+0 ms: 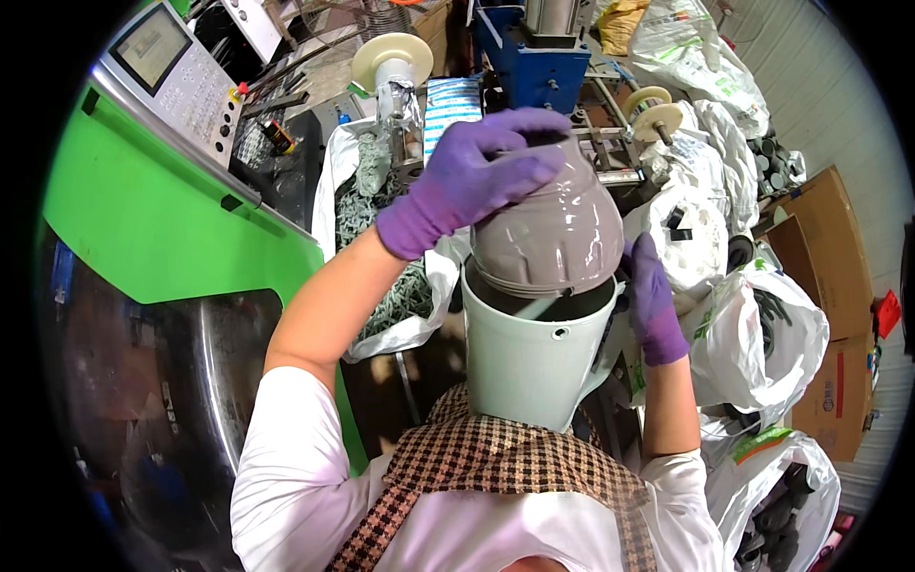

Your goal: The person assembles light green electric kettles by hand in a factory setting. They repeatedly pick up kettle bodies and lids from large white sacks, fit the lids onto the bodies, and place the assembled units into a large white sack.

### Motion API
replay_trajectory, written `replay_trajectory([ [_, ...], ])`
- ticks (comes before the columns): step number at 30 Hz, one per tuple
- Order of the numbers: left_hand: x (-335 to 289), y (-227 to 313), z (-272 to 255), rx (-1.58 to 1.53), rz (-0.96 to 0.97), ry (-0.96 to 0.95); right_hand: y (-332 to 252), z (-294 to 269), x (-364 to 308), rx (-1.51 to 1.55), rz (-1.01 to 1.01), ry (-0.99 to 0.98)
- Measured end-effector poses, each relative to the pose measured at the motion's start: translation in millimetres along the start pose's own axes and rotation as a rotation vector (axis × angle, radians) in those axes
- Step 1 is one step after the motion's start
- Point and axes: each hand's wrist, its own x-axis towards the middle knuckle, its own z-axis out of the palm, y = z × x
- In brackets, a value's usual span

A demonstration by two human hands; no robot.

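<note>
My left hand (477, 172), in a purple glove, is closed around the narrow top of a glossy grey-brown rounded plastic piece (551, 234). That piece sits tilted over the mouth of a pale green bucket-like pail (529, 357), its lower edge just at or inside the rim. The pail stands close against my checked apron (496, 448) and has a small round fitting below its rim and a handle low on its right. Beside the right rim is my right hand (656, 305), also gloved in purple, fingers stretched upward; whether it touches the rim or the grey piece is partly hidden.
A green machine with a control panel (167, 81) fills the left. Behind the pail, a white sack (434, 305) holds grey-green plastic scraps. Blue machinery (534, 71) stands at the back. White bags (753, 343) of dark parts and cardboard boxes (839, 296) line the right.
</note>
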Motion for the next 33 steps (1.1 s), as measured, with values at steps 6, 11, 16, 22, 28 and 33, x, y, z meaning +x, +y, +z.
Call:
replay_trajectory([
  [6, 12, -2, 35, 0.004, -0.019, -0.053, 13, -31, 0, 0.045, -0.109, 0.010],
  [11, 28, 18, 70, 0.035, -0.086, -0.078, 16, -66, -5, 0.047, -0.106, -0.017],
  [16, 34, 38, 99, 0.038, -0.274, -0.101, 21, -92, -11, -0.009, -0.268, -0.047],
  [22, 39, 32, 133, 0.003, -0.463, -0.204, 52, -131, -10, -0.095, -0.273, -0.230],
  [28, 47, 20, 178, 0.038, -0.409, -0.196, 8, -124, 11, 0.093, -0.427, -0.381],
  [33, 40, 2, 170, 0.072, -0.321, -0.242, 38, -125, 21, -0.164, -0.656, -0.377],
])
